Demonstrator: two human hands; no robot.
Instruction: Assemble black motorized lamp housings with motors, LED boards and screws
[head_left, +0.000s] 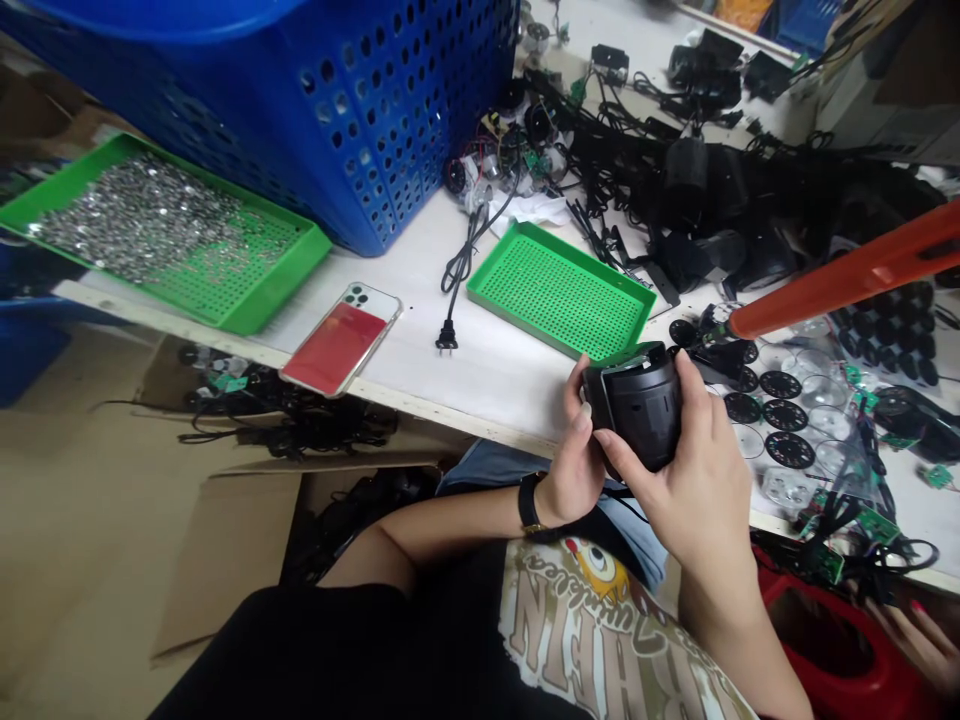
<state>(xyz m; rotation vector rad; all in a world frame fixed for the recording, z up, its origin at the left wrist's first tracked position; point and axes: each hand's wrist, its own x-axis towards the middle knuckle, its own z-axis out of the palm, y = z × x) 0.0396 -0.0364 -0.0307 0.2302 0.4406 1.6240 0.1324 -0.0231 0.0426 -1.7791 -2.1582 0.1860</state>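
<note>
Housing [637, 405]: black moulded plastic, barrel-shaped w/ rounded body and flat top rim, matte finish w/ slight sheen; side detail too dark to resolve. Position: held in the air just over the near edge of the table [495, 375], above the lap, approx. upright w/ slight tilt. Left hand [574, 455] grasps the left wall, thumb up at the top rim, fingertips pressed on the near face; watch [531, 503] on that wrist. Right hand [701, 480] wraps the right side and back, fingers curled round the body. Both hands are closed on the housing; neither is free. Handling (est.): light, stiff, hollow shell. The smooth skin is prob. a bit slippery, so grip across opposite side walls, not by the rim. The shell likely takes a firm squeeze; internals, if fitted, can't be seen, so treat as fragile. Nearby: green perforated tray [559, 300] just behind; flat black discs [784, 412] to the right; plug [447, 340] and phone [341, 340] to the left, well apart.
</note>
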